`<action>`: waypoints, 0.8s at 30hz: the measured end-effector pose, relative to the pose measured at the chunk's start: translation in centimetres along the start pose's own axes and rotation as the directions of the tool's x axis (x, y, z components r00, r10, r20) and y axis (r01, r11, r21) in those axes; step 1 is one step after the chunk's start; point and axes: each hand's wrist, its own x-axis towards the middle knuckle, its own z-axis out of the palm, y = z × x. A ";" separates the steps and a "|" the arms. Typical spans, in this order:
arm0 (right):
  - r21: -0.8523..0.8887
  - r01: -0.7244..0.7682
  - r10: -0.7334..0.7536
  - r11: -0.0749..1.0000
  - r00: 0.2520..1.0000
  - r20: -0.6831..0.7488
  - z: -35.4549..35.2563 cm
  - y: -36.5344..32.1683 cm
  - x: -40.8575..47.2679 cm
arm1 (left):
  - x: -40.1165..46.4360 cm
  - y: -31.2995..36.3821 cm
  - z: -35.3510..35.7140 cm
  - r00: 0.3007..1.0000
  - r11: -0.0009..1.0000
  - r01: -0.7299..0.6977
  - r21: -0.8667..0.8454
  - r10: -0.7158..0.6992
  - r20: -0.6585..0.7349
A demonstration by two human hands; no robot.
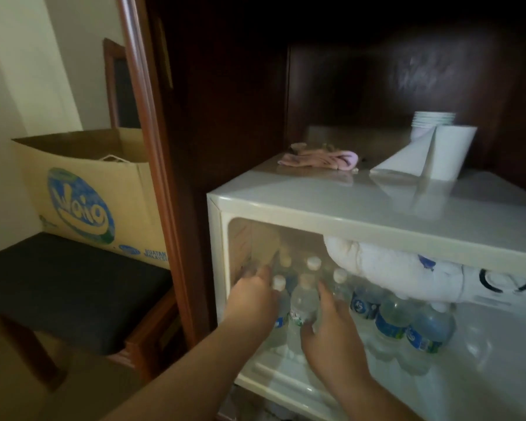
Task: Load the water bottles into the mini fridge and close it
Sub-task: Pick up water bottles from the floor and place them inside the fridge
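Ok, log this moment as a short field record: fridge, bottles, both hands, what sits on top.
fridge: mini fridge, open, inside a dark wooden cabinet
bottles: water bottles, upright inside, white caps
left hand: left hand on a bottle at the left
right hand: right hand around the front bottle
on top: pink cloth, paper towel roll, stacked cups
beside: cardboard box on a dark stool

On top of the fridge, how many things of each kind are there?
Pink cloth: 1
Paper towel roll: 1
Stack of cups: 1 (the number of cups within it is unclear)
Total: 3 on the mini fridge
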 end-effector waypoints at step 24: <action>0.043 0.009 -0.004 0.999 0.993 -0.122 -35.8 -34.5 -15.6 | -21.2 17.7 -46.1 0.947 0.834 0.320 -0.449 -0.296 0.125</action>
